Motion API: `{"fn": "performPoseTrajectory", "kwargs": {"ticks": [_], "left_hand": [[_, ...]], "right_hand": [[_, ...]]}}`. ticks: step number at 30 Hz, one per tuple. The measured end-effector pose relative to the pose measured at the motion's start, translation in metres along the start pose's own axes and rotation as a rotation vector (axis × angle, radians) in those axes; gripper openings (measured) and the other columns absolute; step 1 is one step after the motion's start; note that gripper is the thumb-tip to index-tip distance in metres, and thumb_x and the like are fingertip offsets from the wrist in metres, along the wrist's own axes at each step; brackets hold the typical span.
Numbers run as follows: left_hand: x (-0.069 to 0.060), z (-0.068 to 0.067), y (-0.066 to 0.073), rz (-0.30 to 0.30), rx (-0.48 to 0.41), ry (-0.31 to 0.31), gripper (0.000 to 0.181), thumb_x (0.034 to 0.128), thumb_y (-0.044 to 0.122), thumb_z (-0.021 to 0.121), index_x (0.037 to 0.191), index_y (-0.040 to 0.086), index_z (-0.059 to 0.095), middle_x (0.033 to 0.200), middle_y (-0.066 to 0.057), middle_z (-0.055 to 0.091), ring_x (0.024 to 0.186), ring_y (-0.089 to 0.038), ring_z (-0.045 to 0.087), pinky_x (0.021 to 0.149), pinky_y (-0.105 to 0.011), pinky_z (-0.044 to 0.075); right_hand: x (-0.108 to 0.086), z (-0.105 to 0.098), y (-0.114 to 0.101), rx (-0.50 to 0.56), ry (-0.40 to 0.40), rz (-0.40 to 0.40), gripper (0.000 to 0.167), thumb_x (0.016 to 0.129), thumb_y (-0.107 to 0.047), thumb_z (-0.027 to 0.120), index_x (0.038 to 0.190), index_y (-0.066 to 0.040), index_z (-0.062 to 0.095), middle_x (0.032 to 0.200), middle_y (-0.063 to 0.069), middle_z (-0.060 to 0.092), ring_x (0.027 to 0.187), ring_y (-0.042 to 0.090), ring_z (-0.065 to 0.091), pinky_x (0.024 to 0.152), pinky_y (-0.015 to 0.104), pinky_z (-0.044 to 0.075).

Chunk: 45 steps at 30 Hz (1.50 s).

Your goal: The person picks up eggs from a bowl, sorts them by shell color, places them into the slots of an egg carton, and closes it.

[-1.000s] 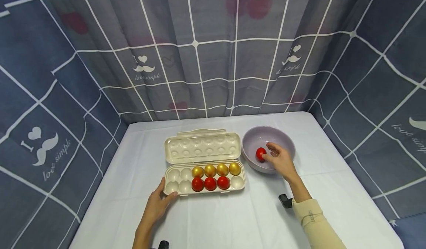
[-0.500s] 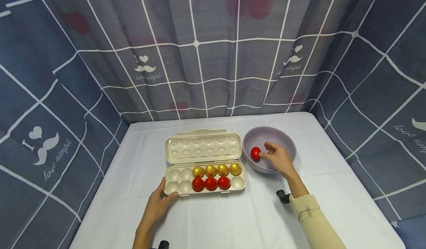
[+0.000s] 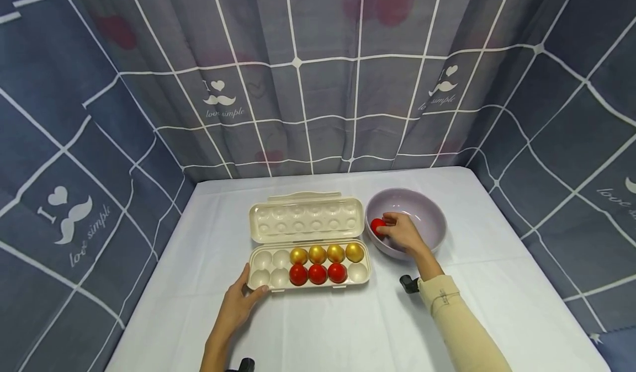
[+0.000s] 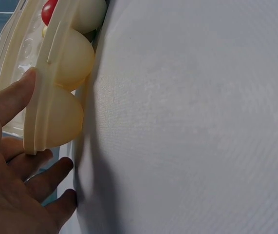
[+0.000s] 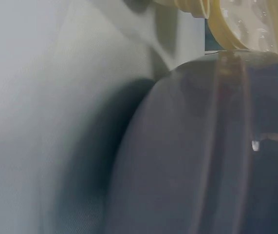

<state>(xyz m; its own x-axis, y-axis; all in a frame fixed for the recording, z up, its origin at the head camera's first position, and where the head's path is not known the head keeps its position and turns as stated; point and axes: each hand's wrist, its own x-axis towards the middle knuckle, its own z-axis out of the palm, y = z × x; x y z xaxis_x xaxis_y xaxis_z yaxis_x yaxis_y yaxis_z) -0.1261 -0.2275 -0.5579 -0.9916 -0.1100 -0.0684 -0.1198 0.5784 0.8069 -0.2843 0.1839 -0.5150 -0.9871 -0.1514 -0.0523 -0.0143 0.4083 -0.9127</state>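
Note:
A cream egg carton lies open on the white table, its lid folded back. Gold eggs fill part of its far row; red eggs sit in the near row. My left hand holds the carton's near left corner, thumb on the rim and forefinger along the end, as the left wrist view shows. Inside the lilac bowl, my right hand grips a red egg against the left wall, its fingers partly covering it. The right wrist view shows the bowl's outside, not the hand.
The bowl stands just right of the carton, almost touching the lid. Checked dark curtains enclose the table at the back and both sides. Black wrist-camera parts stick out beside the right sleeve.
The red egg has shifted left within the bowl. My right hand has followed it leftward and its fingers have closed on the egg. The left hand stays at the carton's corner.

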Motion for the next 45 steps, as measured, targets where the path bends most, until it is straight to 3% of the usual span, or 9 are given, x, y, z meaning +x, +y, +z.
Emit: {"fn": "performPoseTrajectory", "kwargs": {"ticks": [7,15,23,28,31,37,45], "left_hand": [[0.001,-0.001,0.0,-0.003,0.012,-0.003,0.095,0.0894,0.038,0.074,0.152,-0.008,0.019,0.154,-0.028,0.027,0.142,-0.044,0.025,0.116,-0.056,0.022],[0.001,0.0,-0.001,-0.008,0.014,-0.006,0.095,0.0896,0.038,0.073,0.152,-0.008,0.019,0.155,-0.027,0.024,0.143,-0.043,0.024,0.117,-0.055,0.021],[0.001,0.001,-0.002,0.019,0.006,0.014,0.093,0.0897,0.035,0.074,0.151,-0.011,0.021,0.153,-0.029,0.026,0.141,-0.045,0.025,0.116,-0.056,0.022],[0.001,0.001,-0.002,0.012,-0.008,0.009,0.094,0.0895,0.035,0.074,0.152,-0.009,0.02,0.153,-0.028,0.027,0.142,-0.044,0.025,0.116,-0.055,0.021],[0.001,0.001,-0.002,0.002,-0.006,0.004,0.094,0.0898,0.035,0.074,0.152,-0.008,0.019,0.154,-0.027,0.026,0.142,-0.043,0.025,0.117,-0.055,0.021],[-0.001,0.0,0.001,-0.005,-0.008,0.006,0.093,0.0899,0.035,0.074,0.153,-0.008,0.019,0.154,-0.027,0.027,0.142,-0.044,0.025,0.116,-0.056,0.021],[-0.002,-0.001,0.001,0.004,-0.008,0.006,0.093,0.0902,0.036,0.073,0.152,-0.008,0.02,0.154,-0.028,0.026,0.142,-0.044,0.024,0.116,-0.056,0.02]], "right_hand": [[0.006,0.0,0.002,0.064,0.004,0.068,0.055,0.087,-0.003,0.071,0.134,0.016,0.049,0.13,0.031,0.056,0.118,0.04,0.056,0.102,0.043,0.046],[0.011,0.002,0.01,0.099,-0.07,0.123,0.053,0.083,-0.006,0.076,0.129,0.011,0.056,0.119,0.024,0.062,0.1,0.027,0.059,0.081,0.024,0.05],[0.009,0.003,0.011,0.148,-0.069,0.132,0.049,0.082,-0.004,0.076,0.124,0.011,0.056,0.112,0.02,0.063,0.084,0.019,0.059,0.07,0.022,0.052],[0.007,0.001,0.008,0.205,-0.005,0.152,0.047,0.082,-0.003,0.074,0.122,0.009,0.054,0.1,0.014,0.058,0.07,0.015,0.055,0.062,0.025,0.053],[0.004,0.0,0.004,0.253,0.051,0.12,0.045,0.082,0.0,0.072,0.121,0.008,0.052,0.099,0.014,0.056,0.074,0.016,0.055,0.064,0.027,0.055],[-0.003,0.0,-0.001,0.319,0.149,-0.023,0.049,0.083,0.0,0.075,0.124,0.009,0.051,0.11,0.018,0.059,0.09,0.013,0.058,0.076,0.019,0.053],[-0.023,0.006,-0.012,0.318,0.214,-0.169,0.049,0.081,-0.003,0.081,0.123,0.009,0.058,0.114,0.024,0.063,0.097,0.016,0.058,0.079,0.017,0.052]]}}
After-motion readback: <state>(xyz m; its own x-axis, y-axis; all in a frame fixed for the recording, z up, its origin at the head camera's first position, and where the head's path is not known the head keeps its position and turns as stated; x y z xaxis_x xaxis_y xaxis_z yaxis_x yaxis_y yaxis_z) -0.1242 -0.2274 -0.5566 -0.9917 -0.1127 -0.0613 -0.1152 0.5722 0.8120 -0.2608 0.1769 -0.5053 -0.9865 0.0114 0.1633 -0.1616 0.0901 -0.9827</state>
